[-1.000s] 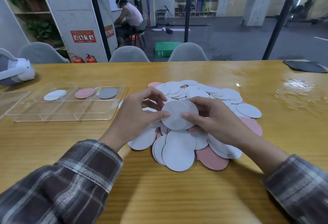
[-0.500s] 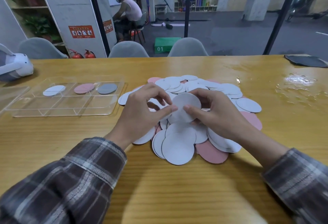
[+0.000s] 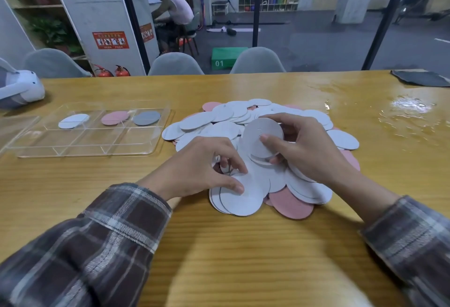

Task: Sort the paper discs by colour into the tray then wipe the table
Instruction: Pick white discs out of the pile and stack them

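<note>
Paper discs (image 3: 255, 121) lay heaped in a loose, overlapping pile at the middle of the wooden table (image 3: 243, 258), mostly white with a few pink ones poking out at the edges. The clear tray (image 3: 85, 155) stood well apart to the left. Its far row held one white disc (image 3: 73, 121), one pink disc (image 3: 115, 118) and one grey disc (image 3: 146, 118), each in its own compartment. The person's right hand (image 3: 306, 151) pinched a raised white disc (image 3: 263, 136) above the pile, thumb on its face and fingers behind. There may have been more discs under it, but I couldn't be sure. The left hand (image 3: 197, 168) was curled down on the near side of the pile, thumb tip and forefinger tip on a front white disc (image 3: 239, 199). Whether it gripped that disc or only pressed on it, I couldn't tell. The discs looked thin, light and fairly stiff, the sort that cling flat together and slide over one another. I'd judge the best hold to be at the rim, lifting an edge with a fingertip and then pinching face and back. Taking several at once seemed an easy mistake, and the colours might not show until a disc was turned. A wet patch (image 3: 409, 107) glistened to the right, near a dark cloth (image 3: 421, 78) at the far corner, and paper would soften if it strayed there.
</note>
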{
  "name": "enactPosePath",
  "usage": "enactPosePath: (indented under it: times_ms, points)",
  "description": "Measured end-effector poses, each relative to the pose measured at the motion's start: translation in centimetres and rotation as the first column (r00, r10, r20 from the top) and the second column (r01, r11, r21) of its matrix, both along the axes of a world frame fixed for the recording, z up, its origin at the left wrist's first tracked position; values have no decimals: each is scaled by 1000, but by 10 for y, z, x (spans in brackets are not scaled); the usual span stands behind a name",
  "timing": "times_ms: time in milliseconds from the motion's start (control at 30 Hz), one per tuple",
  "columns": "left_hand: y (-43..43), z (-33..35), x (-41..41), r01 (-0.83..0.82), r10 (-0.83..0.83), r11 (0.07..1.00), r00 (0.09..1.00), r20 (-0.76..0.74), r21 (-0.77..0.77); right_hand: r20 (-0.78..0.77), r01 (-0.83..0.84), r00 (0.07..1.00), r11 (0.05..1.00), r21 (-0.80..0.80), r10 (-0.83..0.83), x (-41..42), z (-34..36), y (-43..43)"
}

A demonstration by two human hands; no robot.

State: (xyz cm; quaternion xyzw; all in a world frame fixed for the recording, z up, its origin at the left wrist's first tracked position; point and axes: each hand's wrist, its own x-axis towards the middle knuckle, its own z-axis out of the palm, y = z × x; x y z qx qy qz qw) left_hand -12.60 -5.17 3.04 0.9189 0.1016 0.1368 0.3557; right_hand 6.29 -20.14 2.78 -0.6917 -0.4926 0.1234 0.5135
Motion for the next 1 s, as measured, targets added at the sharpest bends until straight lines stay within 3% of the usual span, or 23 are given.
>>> enactPosePath:
  times_ms: [167,333,500,1000]
  points:
    - [2,6,0,-7,11,988,1000,25,-153,-106,-58,993,998,17,60,1,0,2]
    - [14,7,2,-134,213,929,955,205,-344,-170,-110,979,994,9,109,0,0,3]
    - [8,-3,11,-209,352,857,905,239,-471,-214,-156,965,988,3,153,-4,0,3]
    - [-8,-2,16,-239,396,837,885,244,-492,-181,-165,969,986,17,165,-5,-2,3]
